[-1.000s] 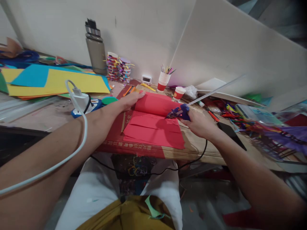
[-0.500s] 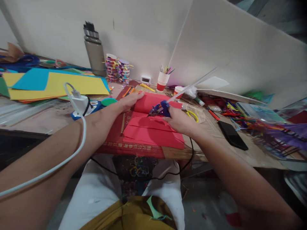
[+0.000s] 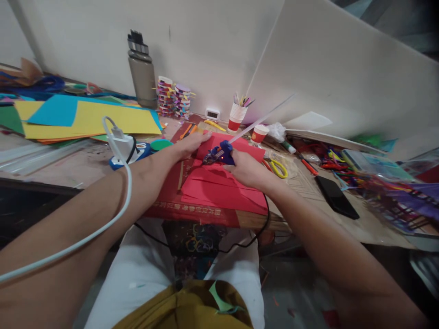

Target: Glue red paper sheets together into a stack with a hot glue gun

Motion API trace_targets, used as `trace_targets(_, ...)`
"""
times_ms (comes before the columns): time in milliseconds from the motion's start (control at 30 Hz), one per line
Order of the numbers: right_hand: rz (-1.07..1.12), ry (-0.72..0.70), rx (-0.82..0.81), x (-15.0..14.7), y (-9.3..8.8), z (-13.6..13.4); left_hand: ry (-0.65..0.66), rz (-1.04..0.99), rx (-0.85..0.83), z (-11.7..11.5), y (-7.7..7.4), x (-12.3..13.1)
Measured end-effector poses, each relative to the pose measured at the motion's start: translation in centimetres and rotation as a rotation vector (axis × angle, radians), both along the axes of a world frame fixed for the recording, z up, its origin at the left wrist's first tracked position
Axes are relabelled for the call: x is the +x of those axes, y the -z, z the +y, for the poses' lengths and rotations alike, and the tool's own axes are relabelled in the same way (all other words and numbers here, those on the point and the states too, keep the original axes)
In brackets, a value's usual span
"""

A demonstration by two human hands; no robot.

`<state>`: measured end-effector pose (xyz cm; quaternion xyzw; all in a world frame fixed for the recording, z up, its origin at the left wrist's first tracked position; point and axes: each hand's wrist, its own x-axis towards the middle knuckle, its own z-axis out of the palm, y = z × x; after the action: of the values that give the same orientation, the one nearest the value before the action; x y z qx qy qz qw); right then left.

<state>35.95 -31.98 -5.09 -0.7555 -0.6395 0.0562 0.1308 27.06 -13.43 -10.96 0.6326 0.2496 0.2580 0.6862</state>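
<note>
My right hand (image 3: 246, 168) is closed around a blue hot glue gun (image 3: 224, 153) with a small lit red light. A long clear glue stick (image 3: 262, 118) juts from its back, up and to the right. The gun's nozzle points left, close over a sheet of red paper (image 3: 212, 144) that looks folded or curled along its upper part. At that sheet's left edge, my left hand (image 3: 192, 144) holds it, fingers toward the far side; its thumb is hard to see. More red paper sheets (image 3: 222, 194) lie nearer to me, on a printed red board (image 3: 164, 201).
A charger on a blue power strip (image 3: 118, 157) stands left, its white cable over my left forearm. Behind are a bottle (image 3: 142, 77), decorated cups (image 3: 166, 98) and a cup of pens (image 3: 237, 116). Yellow-handled pliers (image 3: 279, 169) and a phone (image 3: 336, 196) lie right.
The glue gun in my right hand has moved left along the red paper, nearer my left hand. My left hand stays at the paper's edge. The whole view has shifted slightly.
</note>
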Motion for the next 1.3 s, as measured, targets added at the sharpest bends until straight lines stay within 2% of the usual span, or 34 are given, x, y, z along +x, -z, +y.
trace_targets(400, -0.042, 0.05, 0.017, 0.2, 0.2, 0.5, 0.032, 0.0, 0.035, 0.8, 0.8, 0.1)
trace_targets(633, -0.041, 0.077, 0.009, 1.7, 0.3, -1.1, 0.033, -0.029, -0.008, -0.1, 0.2, -0.1)
trace_targets(700, 0.013, 0.122, 0.02, 2.0, 0.5, -1.6, 0.024, -0.025, -0.019, -0.3, 0.0, -0.2)
trace_targets(867, 0.385, 0.236, -0.021, 2.5, 1.1, -2.5, 0.033, -0.004, -0.035, 0.2, 0.0, -0.2)
trace_targets(933, 0.451, 0.273, -0.038, 2.8, 1.2, -2.6, 0.06, -0.004, -0.03, 0.4, 0.2, -0.2)
trace_targets(1067, 0.379, 0.311, -0.026, 4.0, 1.1, -3.0, 0.076, -0.007, -0.011, 0.5, 0.2, -0.3)
trace_targets(1300, 0.081, 0.256, 0.006, 5.0, 0.6, -4.4, 0.048, 0.003, -0.01, 0.3, 0.1, -0.3)
